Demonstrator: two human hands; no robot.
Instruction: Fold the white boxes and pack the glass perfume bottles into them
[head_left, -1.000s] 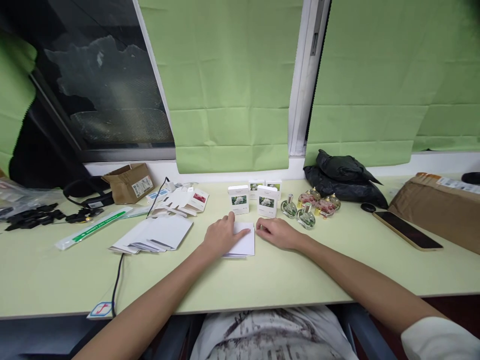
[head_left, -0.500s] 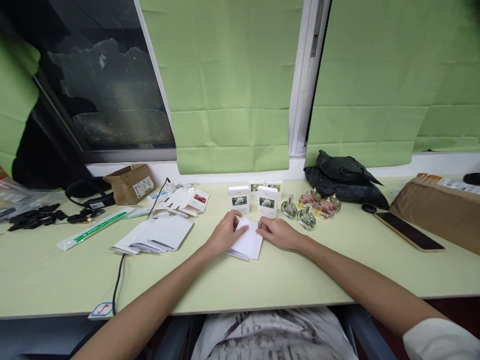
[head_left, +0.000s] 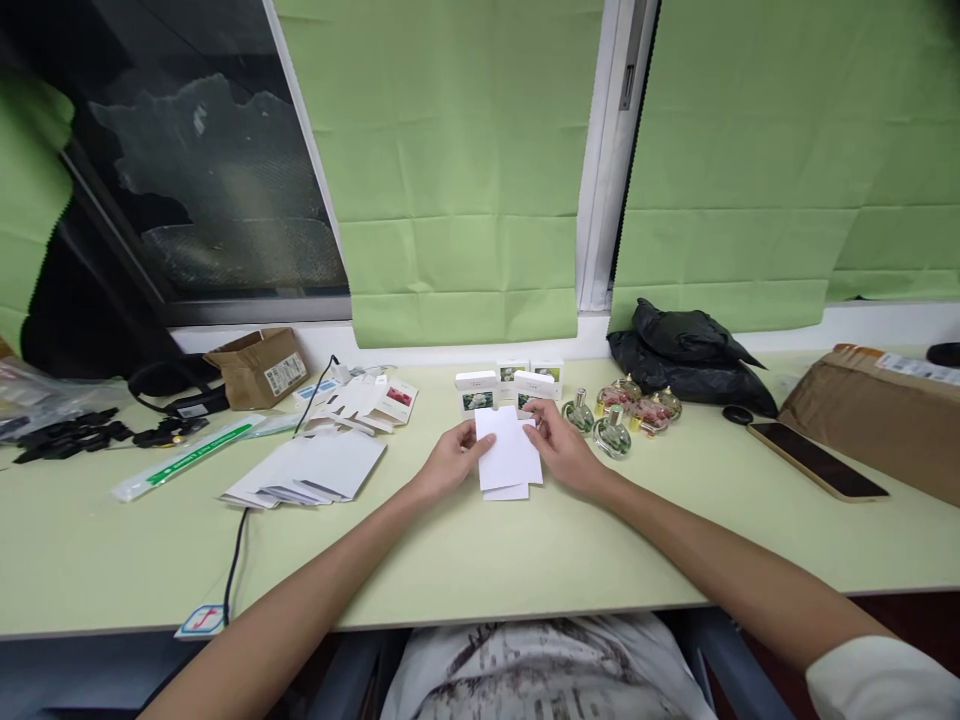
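Observation:
Between my hands stands a flattened white paper box (head_left: 510, 450), its blank side facing me and a flap showing below its lower edge. My left hand (head_left: 450, 460) pinches its left edge, thumb in front. On the opposite edge my right hand (head_left: 564, 450) grips it the same way. Just behind are several small white boxes (head_left: 476, 393) with flower pictures, standing upright and partly hidden by the held one. Two clear perfume bottles (head_left: 613, 438) stand to the right of my right hand, with several pink-toned bottles (head_left: 654, 414) behind them.
Left of my hands lie a pile of flat white boxes (head_left: 330, 465) and several printed flat boxes (head_left: 390, 403). A black cable (head_left: 238, 560) crosses the table. A phone (head_left: 817, 462), black bags (head_left: 682, 370) and a large brown carton (head_left: 877, 420) are at the right.
Both hands have lifted the flattened box and turned it more upright toward me. It now hides the lower part of the front picture boxes.

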